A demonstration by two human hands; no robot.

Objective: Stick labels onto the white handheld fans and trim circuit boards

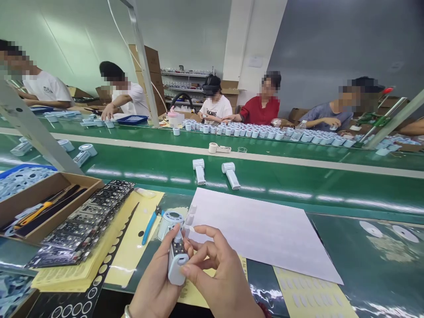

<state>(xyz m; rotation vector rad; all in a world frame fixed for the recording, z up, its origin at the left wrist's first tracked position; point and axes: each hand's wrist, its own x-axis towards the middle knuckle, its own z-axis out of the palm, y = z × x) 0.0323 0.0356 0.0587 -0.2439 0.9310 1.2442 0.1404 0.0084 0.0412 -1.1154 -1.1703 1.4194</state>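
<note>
A light-blue handheld fan [177, 270] lies in my left hand [158, 279], whose fingers are wrapped round its handle. The handle's open side shows a dark circuit board, and its round head [170, 222] points away from me. My right hand [220, 276] is closed in a pinch against the right side of the handle's near end. What its fingertips hold, if anything, is hidden. By the right index fingertip shows a small white piece [191, 229]. Blue-handled cutters [150, 226] lie left of the fan head.
Circuit boards [82, 225] are stacked at left beside a cardboard box [82, 182] of tools. A white sheet [258, 225] covers yellow sticker sheets [308, 291]. Two fans [231, 175] lie on the green conveyor [159, 161]. Co-workers sit across, behind rows of fan parts [251, 131].
</note>
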